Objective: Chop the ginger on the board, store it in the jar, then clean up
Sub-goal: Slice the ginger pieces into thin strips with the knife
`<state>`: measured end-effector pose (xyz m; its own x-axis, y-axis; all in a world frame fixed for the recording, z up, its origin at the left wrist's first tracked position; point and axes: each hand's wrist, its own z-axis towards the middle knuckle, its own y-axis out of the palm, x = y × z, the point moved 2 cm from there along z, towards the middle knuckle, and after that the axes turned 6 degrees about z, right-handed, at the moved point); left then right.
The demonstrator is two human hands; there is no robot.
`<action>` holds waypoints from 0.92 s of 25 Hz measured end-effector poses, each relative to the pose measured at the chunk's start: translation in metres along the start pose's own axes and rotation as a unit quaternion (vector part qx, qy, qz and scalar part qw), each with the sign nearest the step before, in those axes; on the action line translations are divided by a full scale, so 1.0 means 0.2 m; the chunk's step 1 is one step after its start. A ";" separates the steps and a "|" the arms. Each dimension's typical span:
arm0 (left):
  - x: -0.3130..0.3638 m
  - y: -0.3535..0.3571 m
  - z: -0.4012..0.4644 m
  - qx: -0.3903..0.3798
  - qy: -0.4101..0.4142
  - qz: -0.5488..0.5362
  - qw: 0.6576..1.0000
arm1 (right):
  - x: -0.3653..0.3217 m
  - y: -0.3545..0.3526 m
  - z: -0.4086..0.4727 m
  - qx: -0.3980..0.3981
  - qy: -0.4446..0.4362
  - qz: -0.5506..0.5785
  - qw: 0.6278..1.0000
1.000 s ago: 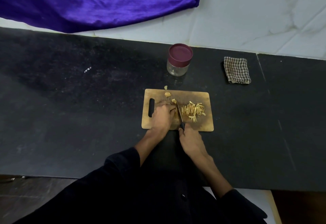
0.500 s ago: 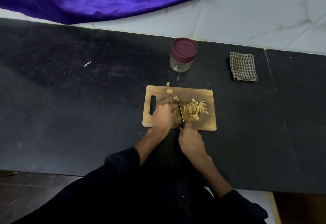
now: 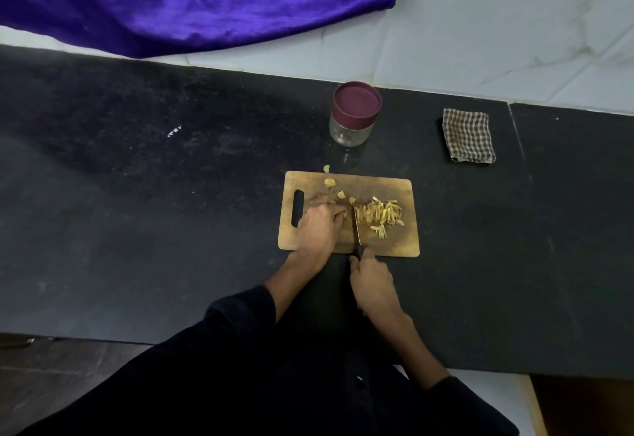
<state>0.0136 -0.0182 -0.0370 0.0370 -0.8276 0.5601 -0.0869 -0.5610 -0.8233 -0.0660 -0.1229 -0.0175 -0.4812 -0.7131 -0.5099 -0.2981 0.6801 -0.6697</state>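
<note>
Closed round the knife (image 3: 356,229) handle is the right hand (image 3: 372,281), at the board's (image 3: 394,243) near edge; its grip is full. Ginger is pinned under the left hand's (image 3: 319,223) curled fingers. One cut pile (image 3: 380,216) lies right of the blade. One lidded jar (image 3: 355,113) and one cloth (image 3: 468,136) are set behind, with bare tabletop (image 3: 137,212) left.
</note>
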 end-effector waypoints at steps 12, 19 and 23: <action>-0.01 -0.02 0.00 0.004 0.013 -0.050 0.999 | 0.04 -0.10 -0.01 -0.021 0.024 0.109 0.994; -0.01 -0.04 0.01 0.038 0.028 -0.095 0.994 | -0.02 -0.12 0.03 -0.006 -0.032 -0.018 0.999; -0.01 -0.06 0.05 0.027 0.053 -0.056 0.997 | -0.04 -0.13 0.04 -0.010 -0.054 -0.044 0.998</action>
<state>0.0235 -0.0098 -0.0304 -0.0619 -0.7552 0.6525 -0.0350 -0.6517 -0.7577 -0.0481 -0.1361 -0.0015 -0.3606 -0.7842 -0.5050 -0.3518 0.6158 -0.7050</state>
